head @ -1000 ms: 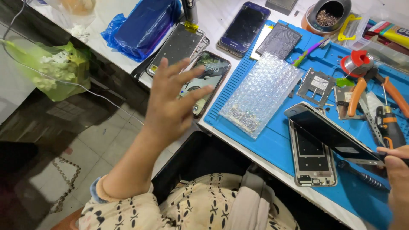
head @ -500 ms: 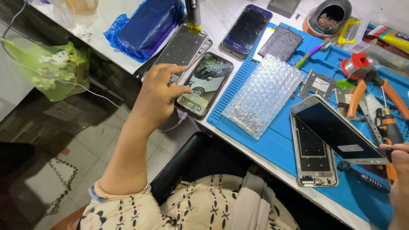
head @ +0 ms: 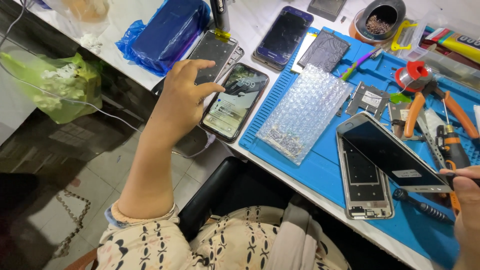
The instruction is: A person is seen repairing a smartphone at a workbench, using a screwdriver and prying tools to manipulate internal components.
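Phone (head: 235, 101) screen lit, left hand (head: 182, 100) thumb apparently touching.

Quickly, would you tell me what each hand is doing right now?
Left hand: open, thumb touching the lit phone.
Right hand: closed, holding the detached phone screen.

A phone repair workbench.
Opened phones (head: 364, 187), a loose screen (head: 392, 156), pliers (head: 434, 102), screwdrivers (head: 422, 206) and a pot of screws (head: 379, 20) crowd a blue work mat (head: 320, 172).
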